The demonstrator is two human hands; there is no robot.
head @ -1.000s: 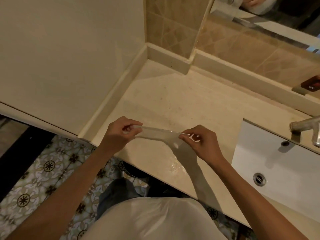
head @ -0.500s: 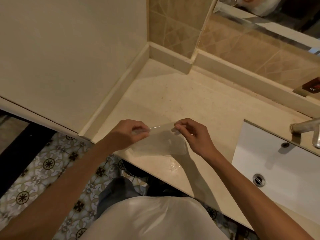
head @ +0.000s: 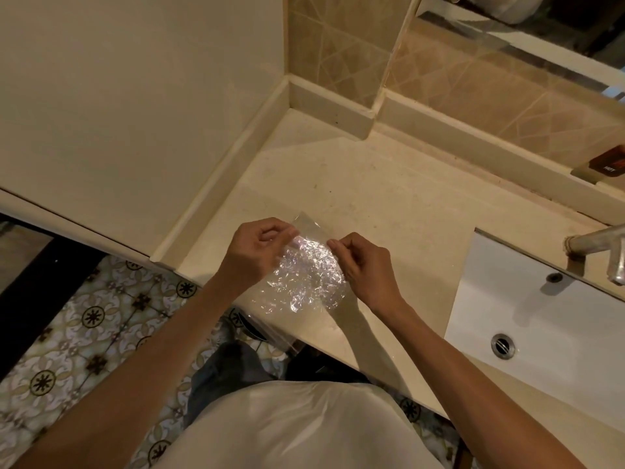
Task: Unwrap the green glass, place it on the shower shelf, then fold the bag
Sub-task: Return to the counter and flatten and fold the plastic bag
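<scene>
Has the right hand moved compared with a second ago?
Yes. The right hand has shifted left, away from the white sink, closing towards the left hand on the clear plastic bag.

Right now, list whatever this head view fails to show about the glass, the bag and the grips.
- Green glass and shower shelf: outside the head view.
- Bag: glare and crinkles hide its folds.
- Left hand, right hand: pinching fingertips curl out of sight.
- Faucet: cut off by the right edge.

Two hands, left hand and right hand, one bag, one sink, one tap.
</scene>
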